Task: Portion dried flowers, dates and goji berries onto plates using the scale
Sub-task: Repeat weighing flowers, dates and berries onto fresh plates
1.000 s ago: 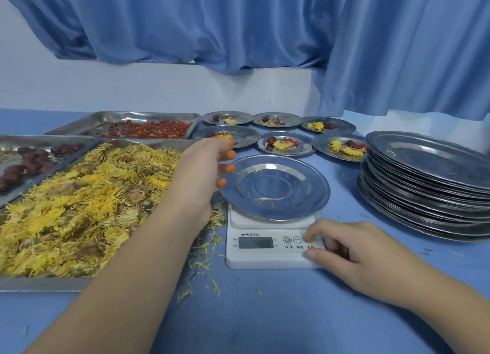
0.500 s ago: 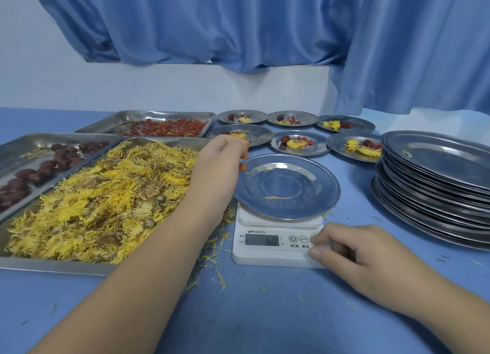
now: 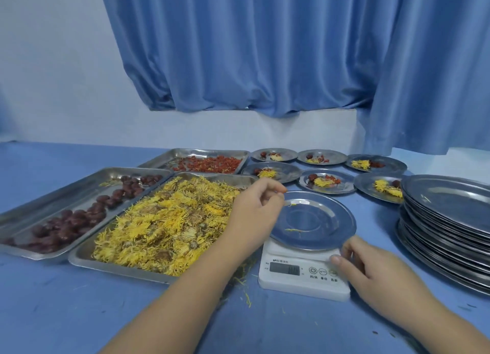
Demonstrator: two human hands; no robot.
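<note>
An almost empty steel plate [image 3: 318,215], with a few petal strands on it, sits on the white scale [image 3: 299,276]. My left hand [image 3: 252,213] is at the plate's left rim, thumb and forefinger pinched together on its edge. At the scale's right front corner is my right hand [image 3: 371,274], its thumb on the panel by the buttons and its curled fingers against the scale under the plate's rim. To the left lie a tray of yellow dried flowers [image 3: 164,223], a tray of dates [image 3: 79,215] and a tray of goji berries [image 3: 209,162].
Several filled small plates [image 3: 326,181] stand in two rows behind the scale. A tall stack of empty plates [image 3: 448,221] fills the right side. Loose petals [image 3: 244,287] lie on the blue table by the scale. A blue curtain hangs behind.
My left hand's fingers have closed together at the plate's left rim. My right hand has slid up from the scale's buttons toward the plate's edge. The view has tilted upward.
</note>
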